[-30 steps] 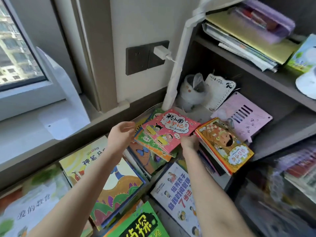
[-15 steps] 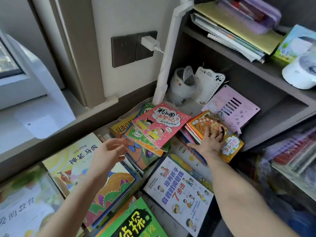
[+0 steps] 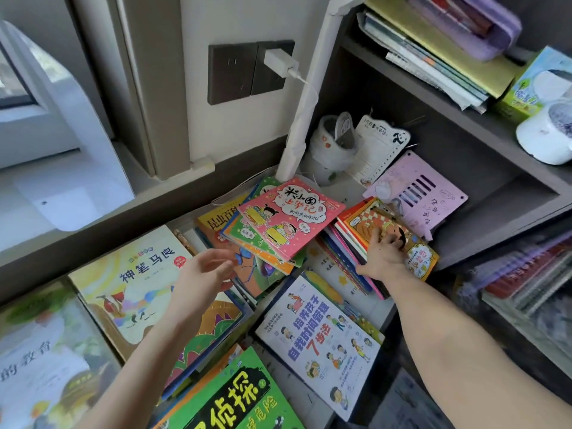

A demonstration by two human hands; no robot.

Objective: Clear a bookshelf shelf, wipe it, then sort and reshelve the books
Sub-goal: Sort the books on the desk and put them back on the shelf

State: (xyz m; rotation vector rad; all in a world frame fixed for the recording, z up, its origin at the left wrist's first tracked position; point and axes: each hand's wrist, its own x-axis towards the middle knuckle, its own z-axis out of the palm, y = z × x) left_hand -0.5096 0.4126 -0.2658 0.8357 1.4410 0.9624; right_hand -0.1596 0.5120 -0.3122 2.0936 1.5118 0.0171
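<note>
I see the orange-covered book (image 3: 368, 222) topping a slanted stack by the front of the lower shelf (image 3: 510, 196), at 3 o'clock from centre. The right hand (image 3: 385, 258) lies on its cover, fingers spread flat. At the stack's 9 o'clock the pink book (image 3: 291, 215) crowns another pile. The left hand (image 3: 204, 270) hovers at that book's 7 o'clock, fingers loosely apart, holding nothing.

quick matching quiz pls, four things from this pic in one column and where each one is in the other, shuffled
Things: 1 pink book; 2 white charger; 3 right hand; 4 purple case
Places: A in the wall socket; B on the upper shelf; C atop the middle pile; D on the orange book
Pairs: 1-C; 2-A; 3-D; 4-B
</note>
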